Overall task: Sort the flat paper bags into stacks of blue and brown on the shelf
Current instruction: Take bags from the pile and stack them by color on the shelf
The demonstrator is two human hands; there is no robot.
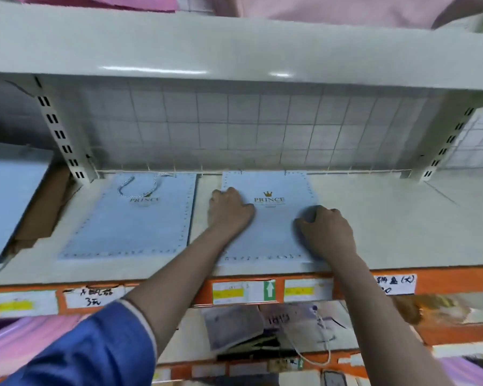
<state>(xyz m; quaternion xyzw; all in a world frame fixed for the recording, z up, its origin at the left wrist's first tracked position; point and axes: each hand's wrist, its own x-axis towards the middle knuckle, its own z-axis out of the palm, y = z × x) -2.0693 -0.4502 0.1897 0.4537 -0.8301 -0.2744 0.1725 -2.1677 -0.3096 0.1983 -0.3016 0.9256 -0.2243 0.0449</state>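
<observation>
the shelf (374,218) carries two blue bags: one (129,218) lies just beyond the left hand (229,213), the other (271,218) sits under both hands. the left hand presses its near-left part with fingers bent, and the right hand (325,229) rests knuckled on its right edge. if they shove unevenly, i judge the bag could skew or slide off the front lip.

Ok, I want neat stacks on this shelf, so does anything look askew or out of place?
Mostly tidy. The left blue bag has its rope handle flopped across its face. In the far-left bay, brown bags poke out crookedly from under a blue bag. Both hands rest on the middle blue bag.
</observation>
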